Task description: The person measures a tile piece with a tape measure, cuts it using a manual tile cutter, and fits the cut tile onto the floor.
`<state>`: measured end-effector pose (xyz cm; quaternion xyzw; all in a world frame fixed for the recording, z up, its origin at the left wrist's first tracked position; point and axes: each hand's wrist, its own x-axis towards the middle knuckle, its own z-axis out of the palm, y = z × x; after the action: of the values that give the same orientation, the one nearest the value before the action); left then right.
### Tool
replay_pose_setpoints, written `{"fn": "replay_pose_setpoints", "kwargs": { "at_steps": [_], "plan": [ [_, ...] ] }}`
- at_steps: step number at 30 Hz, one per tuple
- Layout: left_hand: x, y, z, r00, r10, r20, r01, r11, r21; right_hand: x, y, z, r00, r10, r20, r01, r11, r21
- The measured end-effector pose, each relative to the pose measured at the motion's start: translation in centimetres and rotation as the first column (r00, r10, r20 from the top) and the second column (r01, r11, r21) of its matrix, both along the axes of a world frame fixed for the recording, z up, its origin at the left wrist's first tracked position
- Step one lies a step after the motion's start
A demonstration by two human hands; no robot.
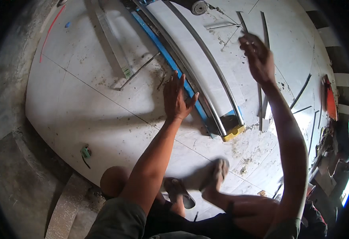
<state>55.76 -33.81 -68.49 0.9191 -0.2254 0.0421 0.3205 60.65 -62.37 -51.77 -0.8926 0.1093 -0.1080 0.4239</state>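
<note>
A long manual tile cutter (pixel 222 115) lies on the floor in front of me, with two shiny rails, a blue edge and a yellow end piece (pixel 234 133). Under its rails is a large white tile (pixel 200 49). My left hand (pixel 176 97) is spread at the cutter's blue edge, fingers apart and nothing held; whether it presses on the edge I cannot tell. Raised to the right of the cutter, my right hand (pixel 259 59) is somewhat blurred. Its fingers are loosely bent and apart, and no object shows in them.
Left of the cutter lie a long metal bar (pixel 108 40) and a thin rod (pixel 139 71). A small green tool (pixel 85 152) is near my knee. Dark narrow strips (pixel 300 91) and an orange-red item (pixel 331 101) lie at the right. My sandalled feet (pixel 182 193) are close below the cutter.
</note>
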Motion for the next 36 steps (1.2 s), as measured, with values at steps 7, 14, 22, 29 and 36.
{"fn": "replay_pose_setpoints", "kwargs": {
  "at_steps": [7,14,22,29,36],
  "plan": [
    [-0.2,-0.5,0.5,0.998,-0.069,0.007,0.068,0.993,0.098,3.9,7.2,3.5,0.907,0.202,0.368,-0.238,0.97,0.055],
    [-0.2,-0.6,-0.8,0.99,-0.1,0.099,0.088,0.989,0.115,5.3,9.1,6.1,0.927,0.126,0.354,-0.181,0.975,0.127],
    [0.0,-0.3,-1.1,0.983,-0.108,0.151,0.099,0.993,0.069,6.7,5.4,0.3,0.842,0.188,0.506,-0.268,0.959,0.089],
    [-0.3,-1.0,-0.1,0.993,-0.102,0.058,0.094,0.988,0.122,3.2,-4.0,-13.5,0.993,-0.082,0.084,0.099,0.969,-0.225],
    [-0.3,-0.1,-1.2,0.985,-0.145,0.097,0.135,0.986,0.097,1.4,-0.5,-15.4,0.974,0.07,-0.216,-0.047,0.993,0.11]
  ]
}}
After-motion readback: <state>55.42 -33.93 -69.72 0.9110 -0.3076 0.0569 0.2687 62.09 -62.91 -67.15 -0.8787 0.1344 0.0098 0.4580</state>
